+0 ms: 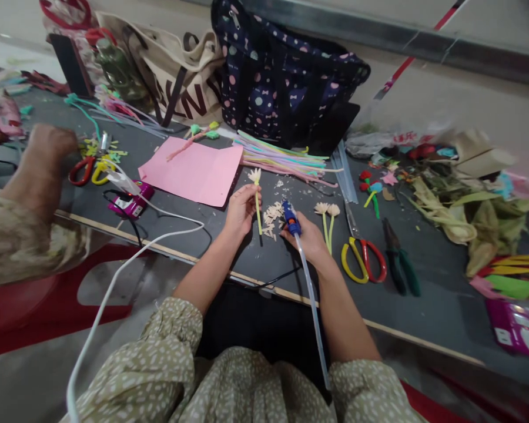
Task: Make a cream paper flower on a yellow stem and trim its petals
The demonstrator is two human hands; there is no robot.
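Observation:
My left hand pinches the yellow-green stem of a small craft flower, whose pale petals point up and away from me. In my right hand is a blue hot glue gun, with a long translucent glue stick trailing from its back towards my lap. Between the two hands lies a loose heap of small cream petal pieces. Two more pale flowers with similar stems rest just right of my right hand.
Scissors and pliers lie to the right. Pink paper and a pipe-cleaner bundle sit behind my hands. A white cable crosses the table's front edge. At left is another person's arm. Bags line the back.

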